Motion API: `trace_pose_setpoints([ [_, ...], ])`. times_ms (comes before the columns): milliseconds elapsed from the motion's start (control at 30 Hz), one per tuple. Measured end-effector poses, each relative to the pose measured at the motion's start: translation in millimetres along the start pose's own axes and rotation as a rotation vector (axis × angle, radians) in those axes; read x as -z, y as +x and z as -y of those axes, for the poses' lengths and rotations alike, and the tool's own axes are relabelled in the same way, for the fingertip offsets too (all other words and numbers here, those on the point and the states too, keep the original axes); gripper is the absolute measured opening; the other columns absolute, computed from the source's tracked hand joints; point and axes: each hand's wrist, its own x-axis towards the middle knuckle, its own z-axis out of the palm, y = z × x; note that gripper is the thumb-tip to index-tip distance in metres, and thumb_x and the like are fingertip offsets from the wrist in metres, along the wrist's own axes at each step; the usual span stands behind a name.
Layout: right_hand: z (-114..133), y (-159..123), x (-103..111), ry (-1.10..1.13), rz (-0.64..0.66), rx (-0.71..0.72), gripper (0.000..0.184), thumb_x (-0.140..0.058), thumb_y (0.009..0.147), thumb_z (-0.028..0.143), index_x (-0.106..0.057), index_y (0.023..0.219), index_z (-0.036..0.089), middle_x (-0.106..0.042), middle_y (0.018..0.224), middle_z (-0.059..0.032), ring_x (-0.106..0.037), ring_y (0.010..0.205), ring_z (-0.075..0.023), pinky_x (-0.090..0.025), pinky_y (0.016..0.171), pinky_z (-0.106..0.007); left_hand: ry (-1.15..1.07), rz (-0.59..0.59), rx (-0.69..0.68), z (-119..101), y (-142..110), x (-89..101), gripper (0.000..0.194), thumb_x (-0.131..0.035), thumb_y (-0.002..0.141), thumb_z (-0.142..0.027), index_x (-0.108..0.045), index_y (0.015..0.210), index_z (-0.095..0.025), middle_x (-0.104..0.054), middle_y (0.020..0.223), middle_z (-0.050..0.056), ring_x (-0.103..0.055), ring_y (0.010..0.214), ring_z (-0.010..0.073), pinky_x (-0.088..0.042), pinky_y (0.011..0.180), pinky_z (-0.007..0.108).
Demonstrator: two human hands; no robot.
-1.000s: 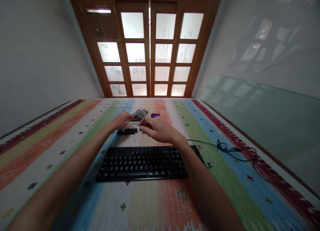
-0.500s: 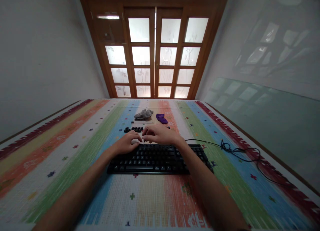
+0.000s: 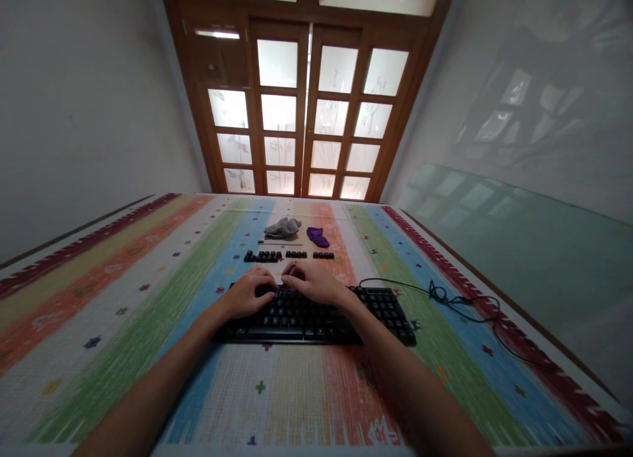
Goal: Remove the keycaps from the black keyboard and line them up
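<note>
A black keyboard (image 3: 306, 325) lies flat on the striped cloth, its upper left part covered by both hands. My left hand (image 3: 250, 292) rests over the keyboard's upper left, fingers curled and thumb drawn in towards them. Close beside it, my right hand (image 3: 311, 282) is held in a pinch over the top key row. Whatever lies between the fingertips of either hand is hidden or too small to name. Beyond the hands, several loose black keycaps (image 3: 270, 256) lie in a row, with smaller groups of keycaps (image 3: 323, 255) to their right.
Behind the keycaps are a thin stick-like tool (image 3: 281, 243), a crumpled grey cloth (image 3: 283, 227) and a purple cloth (image 3: 317, 237). The keyboard's black cable (image 3: 465, 301) runs in a loose tangle to the right. A patterned tablecloth (image 3: 148, 312) covers the table, walls rising on both sides.
Both hands have come down and nearer onto the keyboard's top rows. A small pale thing seen under my right fingertips is now hidden. The keycap row shows more fully. The view has shifted slightly.
</note>
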Motion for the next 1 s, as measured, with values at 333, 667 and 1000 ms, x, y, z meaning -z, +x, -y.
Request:
trace_pose_setpoints([
  [333, -3, 1, -14, 0.119, -0.062, -0.101, 0.012, -0.054, 0.092, 0.017, -0.063, 0.085, 0.014, -0.068, 0.071, -0.0027, -0.064, 0.067, -0.0137, -0.044, 0.066, -0.024, -0.038, 0.001, -0.009, 1, -5, -4.4, 0.018, -0.062, 0.085, -0.03, -0.071, 0.098, -0.02, -0.068, 0.101, 0.006, -0.06, 0.101, 0.0226, -0.046, 0.095, 0.037],
  [667, 23, 12, -31, -0.314, -0.024, -0.029, 0.014, -0.053, 0.095, 0.024, -0.062, 0.093, 0.013, -0.07, 0.089, -0.0104, -0.06, 0.076, -0.0178, -0.037, 0.068, -0.028, -0.062, 0.0, -0.052, 8, -7, -7.6, 0.018, -0.062, 0.086, -0.025, -0.071, 0.101, -0.022, -0.068, 0.112, 0.007, -0.059, 0.109, 0.0233, -0.045, 0.1, 0.038],
  [1000, 4, 22, -32, -0.218, -0.15, -0.153, 0.016, -0.051, 0.095, 0.022, -0.06, 0.086, 0.014, -0.068, 0.084, -0.0089, -0.059, 0.076, -0.0173, -0.036, 0.068, -0.027, -0.087, 0.008, -0.018, 5, -8, -5.5, 0.019, -0.059, 0.091, -0.031, -0.073, 0.099, -0.021, -0.07, 0.107, 0.006, -0.061, 0.106, 0.0216, -0.045, 0.099, 0.035],
])
